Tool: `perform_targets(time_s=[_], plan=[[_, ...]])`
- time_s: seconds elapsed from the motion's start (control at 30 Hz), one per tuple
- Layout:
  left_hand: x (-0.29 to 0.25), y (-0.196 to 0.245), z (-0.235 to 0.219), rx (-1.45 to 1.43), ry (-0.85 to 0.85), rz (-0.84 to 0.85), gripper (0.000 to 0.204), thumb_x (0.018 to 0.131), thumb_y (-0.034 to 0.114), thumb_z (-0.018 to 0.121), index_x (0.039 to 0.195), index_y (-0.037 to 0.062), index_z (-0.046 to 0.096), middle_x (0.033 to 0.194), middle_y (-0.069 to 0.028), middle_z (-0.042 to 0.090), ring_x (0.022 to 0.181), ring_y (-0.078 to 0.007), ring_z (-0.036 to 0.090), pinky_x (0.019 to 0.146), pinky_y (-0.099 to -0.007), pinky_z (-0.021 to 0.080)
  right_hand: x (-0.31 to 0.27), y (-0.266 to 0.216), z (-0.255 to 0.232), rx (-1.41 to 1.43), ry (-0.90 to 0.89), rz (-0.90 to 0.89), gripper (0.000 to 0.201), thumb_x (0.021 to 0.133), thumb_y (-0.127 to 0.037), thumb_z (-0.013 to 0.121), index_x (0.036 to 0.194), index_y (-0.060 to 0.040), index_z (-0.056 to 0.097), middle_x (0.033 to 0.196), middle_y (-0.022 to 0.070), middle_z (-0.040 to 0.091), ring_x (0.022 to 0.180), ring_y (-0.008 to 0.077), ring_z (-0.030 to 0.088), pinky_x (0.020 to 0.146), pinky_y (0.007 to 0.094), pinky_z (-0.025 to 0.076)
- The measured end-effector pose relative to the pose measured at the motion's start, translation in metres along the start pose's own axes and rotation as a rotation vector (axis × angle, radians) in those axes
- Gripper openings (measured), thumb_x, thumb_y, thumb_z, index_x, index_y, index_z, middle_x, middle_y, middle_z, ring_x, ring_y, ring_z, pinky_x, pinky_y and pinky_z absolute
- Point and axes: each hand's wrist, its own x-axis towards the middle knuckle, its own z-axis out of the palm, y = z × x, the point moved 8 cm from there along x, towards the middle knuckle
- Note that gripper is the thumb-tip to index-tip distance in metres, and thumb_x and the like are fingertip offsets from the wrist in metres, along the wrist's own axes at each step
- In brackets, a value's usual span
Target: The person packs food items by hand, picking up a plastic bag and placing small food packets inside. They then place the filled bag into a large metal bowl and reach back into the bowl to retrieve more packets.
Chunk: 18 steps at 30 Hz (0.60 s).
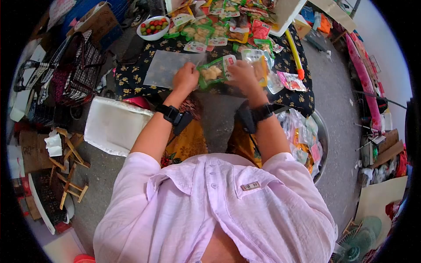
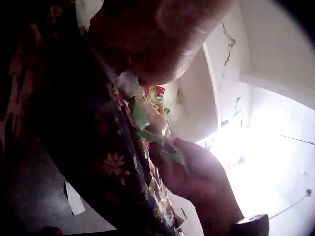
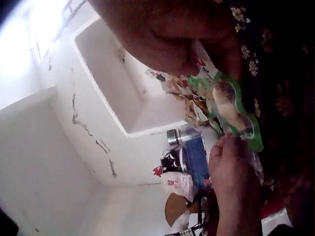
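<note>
Between the two hands is a clear-fronted food packet (image 1: 212, 73) with a green border and pale chunky pieces inside. The right hand (image 1: 243, 75), slightly blurred, grips the packet's labelled right end. At its other end, the left hand (image 1: 186, 78) has curled fingers and pinches the edge; the right wrist view shows those fingertips (image 3: 229, 140) right at the packet's border. A flat translucent plastic bag (image 1: 164, 69) lies on the table to the left, partly overlapped by the left hand. Beside the right hand are an orange-edged packet (image 1: 262, 72) and clear plastic packaging (image 1: 275, 82).
A dark flowered cloth (image 1: 131, 83) covers the table, with many food packets (image 1: 219, 30) piled at the back. Nearby stand a bowl of small red and green fruit (image 1: 153, 28), a yellow tube (image 1: 293, 50), a white foam box (image 1: 116, 125) and a metal basin (image 1: 324, 144) of bagged packets.
</note>
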Motion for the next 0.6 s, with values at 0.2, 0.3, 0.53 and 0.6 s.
perform_targets(time_s=[0.2,0.3,0.53,0.6], plan=[[-0.007,0.029,-0.003,0.106,0.081,0.206,0.020,0.076,0.021,0.043,0.085,0.0050,0.050,0.080,-0.0142,0.053,0.074,-0.0339,0.050,0.060,-0.0423,0.038,0.007,0.017,0.016,0.315,0.113,-0.102,0.016,0.074,-0.012,0.050,0.086,-0.0024,0.047,0.076,0.0063,0.050,0.069,0.0211,0.053,0.057,0.0368,0.049],[-0.007,0.034,0.000,0.128,0.099,0.246,0.019,0.076,0.020,0.042,0.084,0.0051,0.049,0.080,-0.0143,0.053,0.073,-0.0347,0.049,0.060,-0.0430,0.038,0.007,0.022,0.046,0.828,0.106,0.116,0.018,0.074,-0.014,0.052,0.087,-0.0028,0.048,0.077,0.0069,0.050,0.070,0.0217,0.053,0.059,0.0361,0.047],[-0.013,0.038,-0.001,0.090,0.041,0.329,0.018,0.075,0.019,0.042,0.082,0.0047,0.049,0.080,-0.0152,0.052,0.074,-0.0353,0.049,0.062,-0.0425,0.039,0.018,0.010,0.045,-0.156,-0.122,0.015,0.020,0.071,-0.016,0.057,0.077,0.0012,0.051,0.068,0.0102,0.053,0.060,0.0172,0.054,0.048,0.0290,0.042],[-0.013,0.037,0.004,0.121,-0.013,0.324,0.018,0.075,0.018,0.042,0.083,0.0044,0.049,0.081,-0.0155,0.052,0.075,-0.0352,0.048,0.063,-0.0417,0.039,0.016,0.032,0.044,0.028,-0.105,0.330,0.016,0.072,-0.014,0.054,0.073,0.0009,0.049,0.059,0.0083,0.052,0.048,0.0166,0.051,0.042,0.0279,0.040]])
